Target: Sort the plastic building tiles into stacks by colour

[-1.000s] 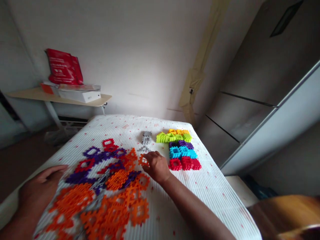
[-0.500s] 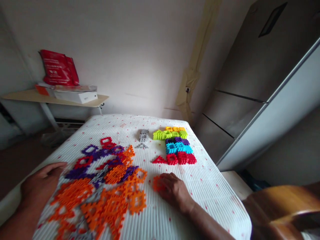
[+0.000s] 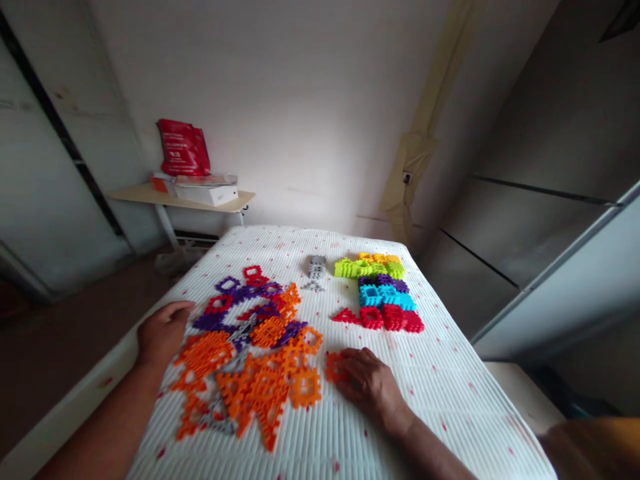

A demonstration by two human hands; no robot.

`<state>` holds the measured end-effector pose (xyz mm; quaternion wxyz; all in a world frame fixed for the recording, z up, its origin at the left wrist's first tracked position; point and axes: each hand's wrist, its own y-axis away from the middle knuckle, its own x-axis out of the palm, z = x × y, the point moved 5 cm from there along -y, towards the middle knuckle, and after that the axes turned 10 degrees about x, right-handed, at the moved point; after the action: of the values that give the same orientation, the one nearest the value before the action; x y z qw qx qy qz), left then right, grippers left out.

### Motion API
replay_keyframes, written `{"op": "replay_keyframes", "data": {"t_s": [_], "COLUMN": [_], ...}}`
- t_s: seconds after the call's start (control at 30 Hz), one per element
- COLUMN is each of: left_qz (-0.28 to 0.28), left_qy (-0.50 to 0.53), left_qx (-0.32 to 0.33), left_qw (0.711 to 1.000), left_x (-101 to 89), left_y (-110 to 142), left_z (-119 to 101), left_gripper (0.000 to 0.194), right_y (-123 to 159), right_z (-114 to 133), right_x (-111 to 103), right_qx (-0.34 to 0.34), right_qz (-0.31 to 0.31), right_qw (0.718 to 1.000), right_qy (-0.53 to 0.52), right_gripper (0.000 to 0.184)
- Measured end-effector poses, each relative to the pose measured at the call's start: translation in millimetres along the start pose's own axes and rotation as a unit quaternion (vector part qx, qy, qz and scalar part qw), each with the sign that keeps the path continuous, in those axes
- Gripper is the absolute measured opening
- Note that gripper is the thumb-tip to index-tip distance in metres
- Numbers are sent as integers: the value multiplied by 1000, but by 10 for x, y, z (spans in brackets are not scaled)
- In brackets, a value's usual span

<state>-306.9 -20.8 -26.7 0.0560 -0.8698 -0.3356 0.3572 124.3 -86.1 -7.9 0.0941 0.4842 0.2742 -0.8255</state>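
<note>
My right hand (image 3: 367, 387) lies palm down on the white ribbed cloth (image 3: 430, 393), fingers curled over an orange lattice tile (image 3: 332, 366) whose left edge shows. My left hand (image 3: 163, 332) rests flat and open at the left edge of a loose pile of orange tiles (image 3: 260, 387) and purple and red tiles (image 3: 240, 303). Beyond my right hand stand sorted rows: red blocks (image 3: 395, 319), blue blocks (image 3: 383, 297), purple blocks (image 3: 385, 282), lime blocks (image 3: 365, 268) and yellow blocks (image 3: 379, 257). A red triangle (image 3: 345, 317) lies just left of the red row.
A small grey piece (image 3: 316, 270) lies at the table's far middle. A side shelf (image 3: 180, 199) by the wall carries a red bag (image 3: 183, 148) and a white box (image 3: 205, 193). A grey cabinet (image 3: 550, 200) stands close on the right.
My right hand drew back from the far edge of the pile toward me with an orange tile and left a red triangle by the red row. The camera swung left.
</note>
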Motion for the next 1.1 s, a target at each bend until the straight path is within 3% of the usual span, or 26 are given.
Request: {"op": "replay_keyframes", "data": {"t_s": [0.47, 0.7, 0.87, 1.0, 1.1], "left_qz": [-38, -44, -45, -49, -52], "left_qy": [45, 66, 80, 80, 78], "left_qx": [57, 53, 48, 48, 47], "left_qw": [997, 995, 995, 994, 994], "left_x": [90, 99, 87, 56, 38], "left_y": [-47, -55, -51, -34, -22], "left_z": [181, 240, 204, 158, 136], "left_gripper": [26, 25, 23, 21, 21], "right_y": [-189, -108, -30, 1, 27], "right_z": [187, 163, 302, 466, 591], "right_x": [193, 52, -72, 19, 100], "right_qx": [-1, 4, -49, -91, -132], "right_qz": [26, -27, -60, -51, -45], "right_qw": [999, 994, 992, 994, 990], "right_qy": [-34, -104, -98, -45, 3], "right_gripper": [19, 19, 16, 22, 17]}}
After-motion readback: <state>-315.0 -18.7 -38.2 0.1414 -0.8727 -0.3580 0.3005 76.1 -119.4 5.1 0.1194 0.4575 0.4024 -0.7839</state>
